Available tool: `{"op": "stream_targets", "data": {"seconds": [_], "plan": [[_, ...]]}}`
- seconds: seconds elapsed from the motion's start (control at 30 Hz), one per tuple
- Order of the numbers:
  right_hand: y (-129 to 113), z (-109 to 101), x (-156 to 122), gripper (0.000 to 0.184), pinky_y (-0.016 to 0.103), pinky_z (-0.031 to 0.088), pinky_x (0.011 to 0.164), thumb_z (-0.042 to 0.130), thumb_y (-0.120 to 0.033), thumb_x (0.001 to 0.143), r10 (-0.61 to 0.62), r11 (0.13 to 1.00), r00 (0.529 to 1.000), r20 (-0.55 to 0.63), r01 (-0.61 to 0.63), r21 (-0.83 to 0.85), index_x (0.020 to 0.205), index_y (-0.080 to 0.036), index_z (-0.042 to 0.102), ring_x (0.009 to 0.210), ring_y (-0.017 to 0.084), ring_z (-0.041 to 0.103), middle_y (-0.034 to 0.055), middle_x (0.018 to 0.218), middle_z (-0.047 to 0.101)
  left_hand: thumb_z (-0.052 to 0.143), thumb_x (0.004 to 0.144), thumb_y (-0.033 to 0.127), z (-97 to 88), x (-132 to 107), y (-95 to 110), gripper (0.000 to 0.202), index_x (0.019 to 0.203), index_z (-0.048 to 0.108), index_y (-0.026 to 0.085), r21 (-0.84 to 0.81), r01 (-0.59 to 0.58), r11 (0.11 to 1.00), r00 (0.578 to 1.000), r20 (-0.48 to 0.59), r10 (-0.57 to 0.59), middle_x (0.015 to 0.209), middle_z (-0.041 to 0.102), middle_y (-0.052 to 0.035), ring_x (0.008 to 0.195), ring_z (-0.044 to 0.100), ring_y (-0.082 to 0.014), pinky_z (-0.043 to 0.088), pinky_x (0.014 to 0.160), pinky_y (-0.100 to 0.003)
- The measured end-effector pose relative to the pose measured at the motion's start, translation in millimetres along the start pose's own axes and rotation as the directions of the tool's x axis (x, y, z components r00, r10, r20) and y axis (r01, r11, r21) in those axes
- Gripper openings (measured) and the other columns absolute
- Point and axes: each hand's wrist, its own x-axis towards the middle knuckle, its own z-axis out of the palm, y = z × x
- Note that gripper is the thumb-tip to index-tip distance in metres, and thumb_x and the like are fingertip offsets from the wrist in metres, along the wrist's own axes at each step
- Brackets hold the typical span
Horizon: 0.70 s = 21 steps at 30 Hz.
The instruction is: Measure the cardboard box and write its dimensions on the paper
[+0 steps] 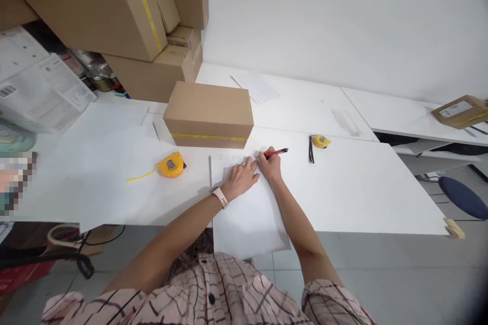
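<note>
My right hand is closed around a red and black pen, its tip hidden by my fingers, over the top edge of a white sheet of paper. Faint writing runs along that edge. Flat on the same sheet lies my left hand, fingers stretched out and close to the right hand. The paper's lower end hangs past the table's front edge. Just beyond it stands a closed cardboard box with a yellow measuring strip across its front. An orange tape measure rests to the left, its yellow tape slightly pulled out.
A smaller yellow tape measure with a black strap lies right on the white table. Large cardboard boxes are stacked at the back left. A printed sheet lies by the wall. Far right are a small box and a blue stool.
</note>
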Motion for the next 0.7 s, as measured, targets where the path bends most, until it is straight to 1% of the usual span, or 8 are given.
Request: {"op": "stream_targets", "data": {"seconds": [0.13,0.3,0.4,0.53,0.7], "plan": [[1.0,-0.2,0.8,0.022,0.027,0.031,0.055,0.057,-0.031,0.077,-0.002,1.000,1.000,0.009,0.002,0.006,0.067,-0.024,0.040,0.055,0.011,0.036,-0.0075,0.058,0.039,0.046,0.102,0.042,0.2,-0.2,0.5,0.052,0.150,0.040,0.023,0.006,0.002,1.000,1.000,-0.004,-0.002,0.147,0.045,-0.0170,0.087,0.070,-0.0262,0.051,0.080,-0.040],[0.1,-1.1,0.8,0.020,0.026,0.031,0.055,0.056,-0.029,0.077,-0.006,1.000,1.000,-0.020,0.006,0.002,0.067,-0.024,0.039,0.056,0.011,0.036,-0.0077,0.058,0.038,0.044,0.103,0.042,0.4,0.1,0.5,0.052,0.150,0.039,0.024,-0.001,0.003,1.000,1.000,0.009,-0.003,0.148,0.044,-0.0169,0.088,0.070,-0.0266,0.051,0.082,-0.040],[-1.1,-1.5,0.8,0.020,0.026,0.032,0.055,0.056,-0.031,0.078,-0.006,1.000,0.999,-0.036,0.006,-0.003,0.068,-0.025,0.040,0.057,0.012,0.037,-0.0075,0.057,0.038,0.045,0.103,0.043,-0.4,0.6,0.5,0.052,0.151,0.038,0.025,-0.020,0.012,1.000,1.000,0.023,-0.012,0.149,0.043,-0.0175,0.090,0.070,-0.0268,0.050,0.084,-0.040],[-1.4,-1.1,0.8,0.022,0.026,0.032,0.055,0.057,-0.032,0.079,-0.011,1.000,1.000,-0.016,0.011,-0.007,0.068,-0.024,0.040,0.057,0.012,0.036,-0.0073,0.058,0.038,0.044,0.102,0.043,-1.8,0.3,0.5,0.051,0.150,0.039,0.024,-0.015,0.008,1.000,1.000,0.024,-0.008,0.148,0.043,-0.0174,0.089,0.070,-0.0269,0.050,0.083,-0.040],[-0.6,-1.7,-0.3,0.021,0.027,0.032,0.056,0.056,-0.029,0.079,-0.018,0.999,1.000,-0.019,0.017,-0.028,0.067,-0.024,0.040,0.056,0.012,0.037,-0.0071,0.058,0.039,0.045,0.102,0.042,-1.4,0.6,0.4,0.050,0.149,0.041,0.023,-0.013,0.001,1.000,1.000,0.013,0.000,0.147,0.044,-0.0176,0.087,0.070,-0.0262,0.051,0.082,-0.041]]}}
